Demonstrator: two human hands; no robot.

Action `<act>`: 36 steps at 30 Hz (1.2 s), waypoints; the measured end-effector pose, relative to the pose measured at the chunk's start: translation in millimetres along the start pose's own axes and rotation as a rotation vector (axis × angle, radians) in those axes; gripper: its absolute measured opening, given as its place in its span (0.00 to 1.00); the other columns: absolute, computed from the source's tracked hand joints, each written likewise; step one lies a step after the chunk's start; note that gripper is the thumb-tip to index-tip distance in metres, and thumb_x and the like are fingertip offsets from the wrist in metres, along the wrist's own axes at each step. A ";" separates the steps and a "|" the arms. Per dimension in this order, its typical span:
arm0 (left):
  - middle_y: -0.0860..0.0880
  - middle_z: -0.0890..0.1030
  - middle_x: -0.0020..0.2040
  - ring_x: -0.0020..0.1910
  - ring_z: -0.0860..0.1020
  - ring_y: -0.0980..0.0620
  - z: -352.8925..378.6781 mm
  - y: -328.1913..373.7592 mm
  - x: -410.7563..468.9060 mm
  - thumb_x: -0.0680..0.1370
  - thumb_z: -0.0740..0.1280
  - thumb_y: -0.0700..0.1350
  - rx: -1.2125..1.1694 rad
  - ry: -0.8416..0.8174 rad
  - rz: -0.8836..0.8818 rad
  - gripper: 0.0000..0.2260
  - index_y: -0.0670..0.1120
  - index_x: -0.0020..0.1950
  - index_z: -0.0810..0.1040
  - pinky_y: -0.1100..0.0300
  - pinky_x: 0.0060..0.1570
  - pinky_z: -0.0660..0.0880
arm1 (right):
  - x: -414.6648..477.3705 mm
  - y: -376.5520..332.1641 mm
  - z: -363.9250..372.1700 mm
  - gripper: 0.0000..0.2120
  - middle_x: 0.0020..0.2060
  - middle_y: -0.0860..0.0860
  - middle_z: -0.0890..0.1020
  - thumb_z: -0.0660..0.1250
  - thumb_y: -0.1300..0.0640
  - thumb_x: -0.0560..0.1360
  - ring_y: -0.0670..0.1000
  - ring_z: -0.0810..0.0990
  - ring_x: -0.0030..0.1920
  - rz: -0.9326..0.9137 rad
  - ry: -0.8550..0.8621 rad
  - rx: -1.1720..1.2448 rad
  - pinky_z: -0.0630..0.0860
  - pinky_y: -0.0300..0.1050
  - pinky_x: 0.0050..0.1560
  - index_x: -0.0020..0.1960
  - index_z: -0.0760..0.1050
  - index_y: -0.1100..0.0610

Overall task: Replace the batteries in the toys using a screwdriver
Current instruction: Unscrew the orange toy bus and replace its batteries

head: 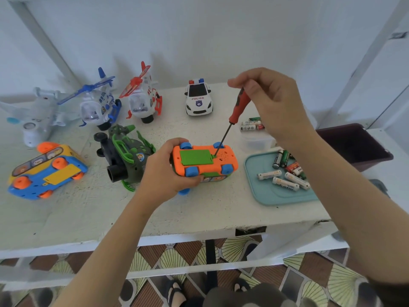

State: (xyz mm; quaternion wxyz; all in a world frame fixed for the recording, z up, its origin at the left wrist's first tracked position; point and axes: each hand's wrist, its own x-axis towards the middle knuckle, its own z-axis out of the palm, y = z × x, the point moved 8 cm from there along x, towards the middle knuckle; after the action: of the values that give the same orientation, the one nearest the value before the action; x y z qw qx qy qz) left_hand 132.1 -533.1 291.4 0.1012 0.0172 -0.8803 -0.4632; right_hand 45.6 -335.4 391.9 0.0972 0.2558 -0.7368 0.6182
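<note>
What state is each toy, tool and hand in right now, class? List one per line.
Orange car: upside down, green battery cover closed.
Screwdriver: tip at the cover's edge.
Left hand: grips the orange car.
Right hand: pinches the screwdriver handle.
Yellow bus: upside down.
Green helicopter: lying on its side.
Police car: upright.

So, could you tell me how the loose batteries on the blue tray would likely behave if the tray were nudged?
The batteries are smooth cylinders lying on their sides, so they would probably roll. The raised rim of the tray should likely keep them in. Their glossy wrappers may feel slippery to pinch.
</note>
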 end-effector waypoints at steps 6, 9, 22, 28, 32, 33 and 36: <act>0.57 0.76 0.49 0.45 0.76 0.70 0.7 -2.0 0.8 0.64 0.80 0.36 0.003 -0.007 -0.004 0.31 0.51 0.61 0.71 0.75 0.42 0.74 | -3.2 -18.8 -3.4 0.13 0.31 0.44 0.83 0.62 0.56 0.80 0.41 0.80 0.49 -0.101 0.046 -0.108 0.70 0.41 0.60 0.40 0.81 0.49; 0.58 0.76 0.50 0.45 0.76 0.70 0.7 -2.3 0.8 0.64 0.81 0.36 0.000 -0.006 -0.004 0.31 0.51 0.61 0.71 0.75 0.43 0.74 | -2.6 -17.0 -2.6 0.07 0.29 0.41 0.82 0.66 0.57 0.78 0.42 0.81 0.44 -0.081 0.072 -0.044 0.72 0.41 0.59 0.46 0.81 0.48; 0.58 0.76 0.49 0.44 0.77 0.69 0.6 -0.4 0.4 0.64 0.81 0.36 0.004 -0.001 0.002 0.31 0.52 0.60 0.71 0.75 0.42 0.74 | 3.2 -12.9 6.4 0.11 0.35 0.51 0.84 0.59 0.61 0.81 0.40 0.80 0.50 -0.063 -0.077 -0.011 0.70 0.36 0.62 0.52 0.80 0.58; 0.58 0.77 0.50 0.45 0.77 0.69 1.0 -1.4 0.2 0.64 0.81 0.36 -0.019 -0.006 -0.003 0.31 0.52 0.60 0.71 0.74 0.42 0.75 | -0.1 -21.2 -0.2 0.05 0.31 0.44 0.84 0.68 0.56 0.77 0.41 0.79 0.46 -0.103 0.056 -0.030 0.72 0.43 0.60 0.45 0.81 0.48; 0.57 0.77 0.50 0.45 0.77 0.69 1.8 -2.1 0.6 0.65 0.80 0.35 -0.026 -0.014 -0.006 0.31 0.51 0.61 0.70 0.74 0.43 0.75 | 4.3 -12.5 0.5 0.09 0.39 0.48 0.85 0.66 0.61 0.76 0.46 0.84 0.47 -0.046 0.024 0.051 0.76 0.51 0.61 0.55 0.78 0.54; 0.57 0.77 0.50 0.45 0.77 0.68 2.0 -2.2 0.7 0.65 0.80 0.35 -0.025 -0.017 -0.005 0.31 0.51 0.61 0.70 0.74 0.43 0.75 | 5.9 -12.1 0.9 0.09 0.43 0.49 0.85 0.64 0.62 0.77 0.47 0.84 0.49 -0.042 0.004 0.035 0.77 0.48 0.59 0.56 0.77 0.56; 0.57 0.77 0.50 0.45 0.77 0.68 1.5 -2.5 0.9 0.65 0.80 0.36 -0.021 -0.010 0.000 0.31 0.52 0.61 0.70 0.74 0.42 0.75 | 7.7 -11.6 1.9 0.10 0.48 0.52 0.84 0.61 0.64 0.78 0.46 0.83 0.50 -0.039 -0.040 -0.050 0.77 0.42 0.55 0.55 0.78 0.58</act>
State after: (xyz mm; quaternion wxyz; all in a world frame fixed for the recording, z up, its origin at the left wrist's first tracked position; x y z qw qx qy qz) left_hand 130.7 -533.4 288.7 0.0972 0.0138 -0.8759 -0.4725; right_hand 45.1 -340.4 405.0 0.1009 0.2797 -0.7489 0.5922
